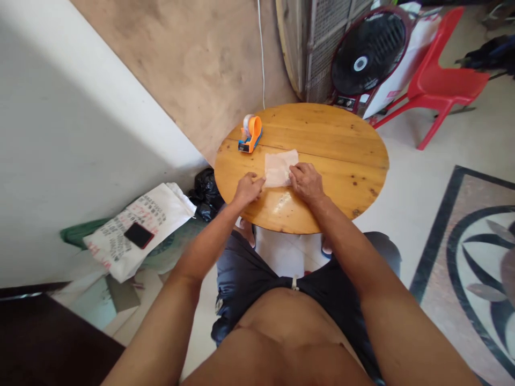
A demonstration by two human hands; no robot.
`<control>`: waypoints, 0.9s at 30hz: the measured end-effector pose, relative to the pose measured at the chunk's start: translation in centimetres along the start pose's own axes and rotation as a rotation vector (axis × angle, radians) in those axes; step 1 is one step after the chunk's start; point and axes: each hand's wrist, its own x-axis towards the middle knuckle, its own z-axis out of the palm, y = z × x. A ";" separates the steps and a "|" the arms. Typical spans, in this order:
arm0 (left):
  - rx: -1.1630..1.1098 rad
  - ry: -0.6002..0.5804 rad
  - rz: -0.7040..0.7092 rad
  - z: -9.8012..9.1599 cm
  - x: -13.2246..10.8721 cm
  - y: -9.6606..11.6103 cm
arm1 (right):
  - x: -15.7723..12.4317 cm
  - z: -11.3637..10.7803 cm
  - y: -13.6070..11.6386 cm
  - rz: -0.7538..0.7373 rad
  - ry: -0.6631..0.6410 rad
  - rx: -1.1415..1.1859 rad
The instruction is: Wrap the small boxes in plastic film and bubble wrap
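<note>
Pale sheet on the tabletop looks light and soft, best held at opposite edges, where the right hand pinches and the left hand's grip is unclear.

My head-worn camera looks forward and steeply down, over my belly, at the nearby table.

I'm seeing glare on the near side of the table, shadow greying the wall to its left.
</note>
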 end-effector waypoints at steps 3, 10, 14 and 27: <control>-0.233 -0.055 -0.061 0.9 -1.1 1.0 | 0.0 0.1 0.0 0.001 0.014 0.004; -0.521 -0.104 -0.210 1.1 -0.8 4.1 | -0.1 0.1 -0.2 -0.004 0.058 -0.033; -0.558 -0.073 -0.240 1.6 -0.8 4.5 | -0.1 0.4 0.0 -0.005 0.063 -0.012; -0.421 0.031 -0.329 2.8 1.5 5.8 | -0.3 0.7 0.1 0.001 0.083 -0.022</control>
